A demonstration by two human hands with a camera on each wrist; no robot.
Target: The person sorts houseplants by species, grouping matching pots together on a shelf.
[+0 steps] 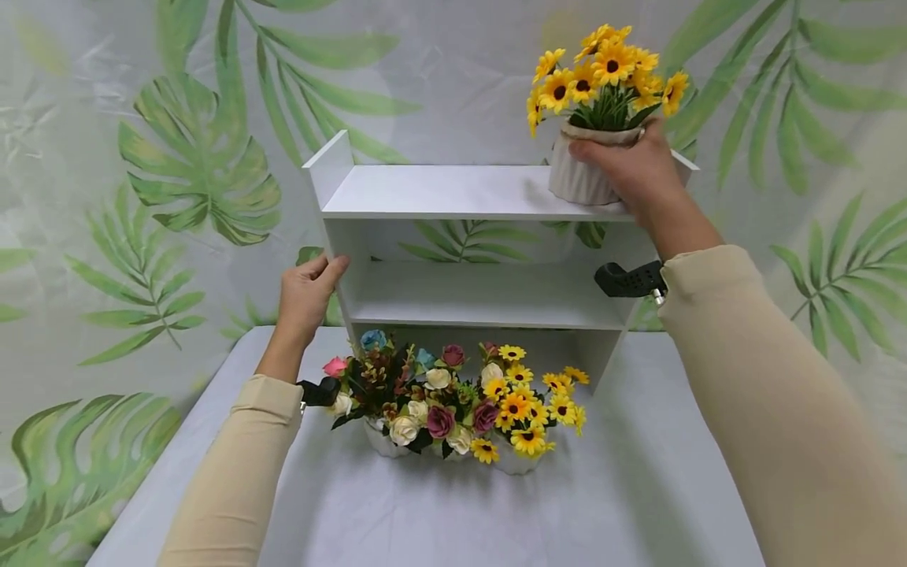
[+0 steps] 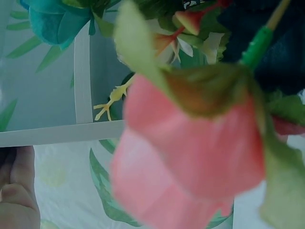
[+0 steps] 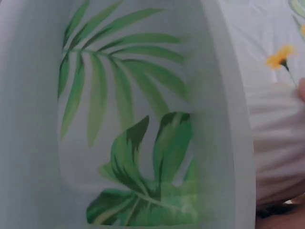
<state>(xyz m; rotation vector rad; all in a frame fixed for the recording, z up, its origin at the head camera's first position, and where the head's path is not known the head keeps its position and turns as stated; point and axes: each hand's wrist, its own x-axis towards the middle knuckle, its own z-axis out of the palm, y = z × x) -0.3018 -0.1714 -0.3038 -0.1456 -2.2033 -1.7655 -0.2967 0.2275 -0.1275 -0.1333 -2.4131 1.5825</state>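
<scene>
My right hand (image 1: 641, 169) grips a ribbed white pot of yellow sunflowers (image 1: 609, 75) from its right side, thumb at the rim. The pot (image 3: 281, 143) is at the right end of the top board of a white shelf unit (image 1: 439, 189), its base low over that board. My left hand (image 1: 303, 295) holds the unit's left side panel (image 1: 340, 272), with the thumb at the front edge. In the left wrist view, a pink artificial rose (image 2: 190, 143) close to the camera covers much of the scene; the left hand (image 2: 19, 191) shows against the panel.
On the white table (image 1: 439, 520), in front of the unit's bottom, stand several white pots of artificial flowers: mixed roses (image 1: 439, 421) and another pot of sunflowers (image 1: 527, 409). Behind hangs a leaf-patterned cloth (image 1: 205, 157). The middle board (image 1: 482, 295) lies between both side panels.
</scene>
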